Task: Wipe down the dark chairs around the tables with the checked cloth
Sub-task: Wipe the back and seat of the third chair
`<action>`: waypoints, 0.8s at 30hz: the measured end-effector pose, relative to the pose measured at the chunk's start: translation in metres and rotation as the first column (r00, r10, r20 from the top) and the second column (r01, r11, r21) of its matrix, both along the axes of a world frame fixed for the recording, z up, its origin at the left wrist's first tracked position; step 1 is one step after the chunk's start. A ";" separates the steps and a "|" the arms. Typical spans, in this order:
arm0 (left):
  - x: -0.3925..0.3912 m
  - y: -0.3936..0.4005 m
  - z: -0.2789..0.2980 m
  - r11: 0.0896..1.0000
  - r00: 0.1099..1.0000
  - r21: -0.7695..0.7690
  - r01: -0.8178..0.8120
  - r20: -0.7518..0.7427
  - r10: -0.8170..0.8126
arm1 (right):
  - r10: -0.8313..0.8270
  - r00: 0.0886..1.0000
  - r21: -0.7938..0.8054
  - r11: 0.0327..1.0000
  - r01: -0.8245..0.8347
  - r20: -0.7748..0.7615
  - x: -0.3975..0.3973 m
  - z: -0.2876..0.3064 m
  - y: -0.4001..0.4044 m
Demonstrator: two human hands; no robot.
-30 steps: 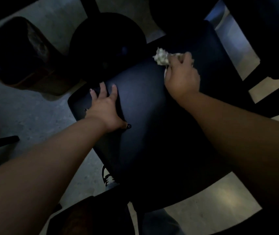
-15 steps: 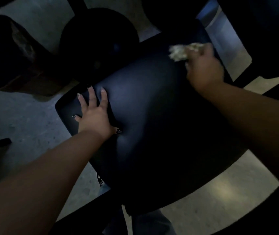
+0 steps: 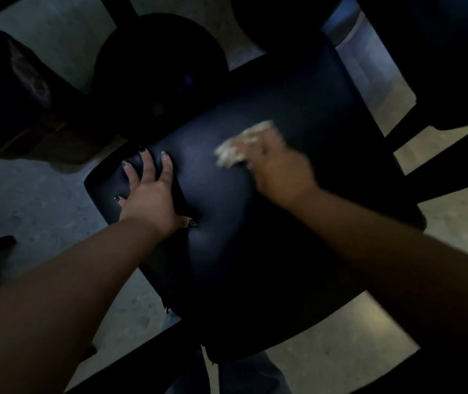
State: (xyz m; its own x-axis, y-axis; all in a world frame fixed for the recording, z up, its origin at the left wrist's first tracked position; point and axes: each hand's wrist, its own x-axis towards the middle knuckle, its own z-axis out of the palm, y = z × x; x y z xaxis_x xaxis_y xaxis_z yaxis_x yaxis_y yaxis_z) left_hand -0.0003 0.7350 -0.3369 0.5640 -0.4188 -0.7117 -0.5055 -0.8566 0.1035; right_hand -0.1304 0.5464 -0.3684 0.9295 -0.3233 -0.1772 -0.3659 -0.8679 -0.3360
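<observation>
The dark chair seat (image 3: 269, 223) fills the middle of the view. The left hand (image 3: 150, 197) lies flat on the seat's left part, fingers spread and straight, holding nothing. The right hand (image 3: 278, 169) is on the seat's middle, fingers curled around the bunched cloth (image 3: 238, 147), which pokes out pale from the hand and touches the seat; the blur hides its pattern, so it is probably the checked one. A round dark stool (image 3: 158, 69) stands behind the seat, on the grey floor (image 3: 42, 194).
</observation>
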 end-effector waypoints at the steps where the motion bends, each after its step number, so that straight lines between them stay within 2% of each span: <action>1: 0.000 0.000 0.000 1.000 1.000 0.000 0.006 0.001 -0.006 | -0.125 0.992 -0.044 0.991 0.124 -0.010 -0.004 0.001 -0.027; 3: -0.002 -0.002 0.000 1.000 1.000 0.005 0.001 0.005 -0.002 | -0.382 0.924 -0.141 0.915 0.379 0.005 -0.015 0.002 -0.075; 5: -0.004 -0.004 0.000 1.000 1.000 0.018 -0.003 0.014 0.002 | -0.532 0.845 -0.117 0.837 0.535 0.056 -0.019 0.004 -0.090; 8: -0.004 -0.006 0.000 1.000 1.000 0.020 0.005 -0.003 -0.005 | -0.734 0.677 -0.064 0.674 0.736 0.060 -0.005 -0.001 -0.064; 9: -0.002 -0.006 0.000 1.000 1.000 0.021 0.015 -0.008 -0.015 | -0.765 0.642 -0.027 0.642 0.766 0.045 0.001 -0.003 -0.039; 10: -0.001 -0.006 0.000 0.999 0.999 0.027 0.033 -0.012 -0.032 | -0.758 0.652 0.018 0.652 0.758 0.030 0.005 -0.004 -0.007; 12: 0.005 -0.004 -0.002 0.995 0.996 0.045 0.084 -0.026 -0.083 | -0.628 0.776 0.078 0.778 0.624 0.058 0.005 -0.002 0.063; 14: 0.013 -0.001 -0.003 0.986 0.988 0.061 0.152 -0.044 -0.149 | -0.347 0.933 0.123 0.934 0.335 0.098 -0.009 0.000 0.112; 15: 0.016 0.001 -0.003 0.979 0.981 0.069 0.191 -0.059 -0.187 | -0.169 0.982 0.130 0.979 0.158 0.078 -0.018 -0.004 0.117; 16: 0.019 0.003 -0.002 0.971 0.972 0.077 0.227 -0.075 -0.221 | -0.023 0.997 0.142 0.990 0.012 0.073 -0.025 -0.007 0.107; 17: 0.021 0.004 -0.001 0.965 0.966 0.080 0.251 -0.088 -0.244 | 0.044 0.997 0.155 0.986 -0.054 0.067 -0.029 -0.010 0.088; 18: 0.022 0.005 -0.001 0.963 0.964 0.080 0.258 -0.095 -0.250 | 0.044 0.998 0.153 0.987 -0.051 0.045 -0.032 -0.011 0.063; 19: 0.021 0.005 -0.001 0.964 0.965 0.078 0.253 -0.096 -0.246 | -0.030 0.998 0.097 0.995 0.025 0.046 -0.034 -0.013 0.035; 20: 0.019 0.005 -0.002 0.966 0.966 0.076 0.249 -0.091 -0.242 | -0.171 0.985 0.001 0.985 0.171 0.040 -0.038 -0.012 0.006; 21: 0.018 0.004 -0.003 0.967 0.967 0.074 0.246 -0.082 -0.240 | -0.356 0.934 -0.068 0.931 0.358 0.029 -0.043 -0.010 -0.023; 23: 0.017 0.005 -0.004 0.968 0.969 0.069 0.242 -0.078 -0.237 | -0.688 0.725 -0.112 0.719 0.685 0.015 -0.050 -0.001 -0.063; 24: 0.018 0.006 -0.005 0.968 0.968 0.068 0.243 -0.080 -0.238 | -0.770 0.637 -0.113 0.632 0.767 0.019 -0.052 0.004 -0.070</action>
